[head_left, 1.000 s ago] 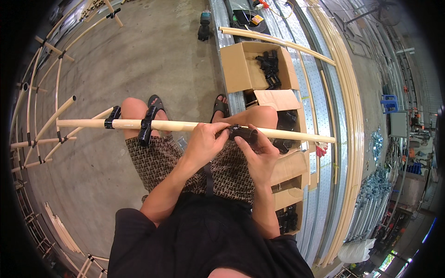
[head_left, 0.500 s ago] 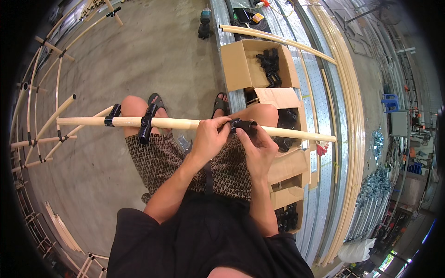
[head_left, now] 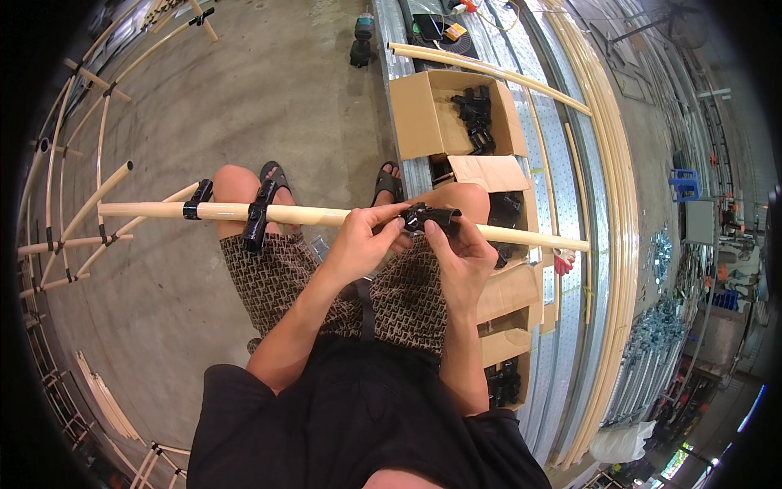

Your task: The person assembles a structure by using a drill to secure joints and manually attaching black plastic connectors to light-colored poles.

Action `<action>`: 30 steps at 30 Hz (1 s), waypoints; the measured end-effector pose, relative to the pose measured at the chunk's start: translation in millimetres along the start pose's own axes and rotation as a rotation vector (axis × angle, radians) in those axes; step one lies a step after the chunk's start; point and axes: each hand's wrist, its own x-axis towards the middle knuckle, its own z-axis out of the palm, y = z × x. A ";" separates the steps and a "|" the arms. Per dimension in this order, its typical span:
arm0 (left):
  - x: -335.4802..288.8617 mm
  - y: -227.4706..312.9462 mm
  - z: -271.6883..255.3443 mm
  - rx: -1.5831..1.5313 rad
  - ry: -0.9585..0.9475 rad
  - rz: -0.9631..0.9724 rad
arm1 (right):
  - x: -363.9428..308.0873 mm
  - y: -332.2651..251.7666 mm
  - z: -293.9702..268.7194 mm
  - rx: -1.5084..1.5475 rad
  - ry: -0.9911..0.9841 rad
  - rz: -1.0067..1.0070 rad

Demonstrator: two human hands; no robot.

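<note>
Across my lap lies a long cream pipe [head_left: 305, 215], stretching left and right past my knees. Toward its left part, two black pipe joints [head_left: 258, 218] sit around it. Between my hands is another black metal pipe joint [head_left: 432, 217], lying at the pipe, with a curved half-sleeve facing right. My left hand [head_left: 361, 244] pinches its left end with thumb and fingers. With thumb and fingertips, my right hand [head_left: 466, 257] grips the sleeve's right end. Whether the joint fully wraps the pipe is hidden by my fingers.
Cardboard boxes [head_left: 414, 114] with black joints [head_left: 474, 118] stand to my right on metal strips. Beyond them run long cream pipes [head_left: 623, 244]. A pipe frame [head_left: 102, 163] stands at the left. A bottle [head_left: 363, 28] is on the far floor.
The black joint's half-sleeve has turned and now shows more of its length, pointing right. My right hand has shifted slightly right; the left stays nearly in place.
</note>
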 end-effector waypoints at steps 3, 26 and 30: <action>1.2 -4.2 0.2 -0.181 -0.010 0.012 | -0.2 -2.0 2.1 -0.002 0.006 -0.008; -1.5 -9.7 9.2 -0.258 0.157 0.062 | -0.4 7.2 1.6 -0.091 0.041 -0.039; -4.3 -13.1 5.9 -0.010 0.271 0.081 | -3.1 9.3 8.3 -0.234 0.035 -0.059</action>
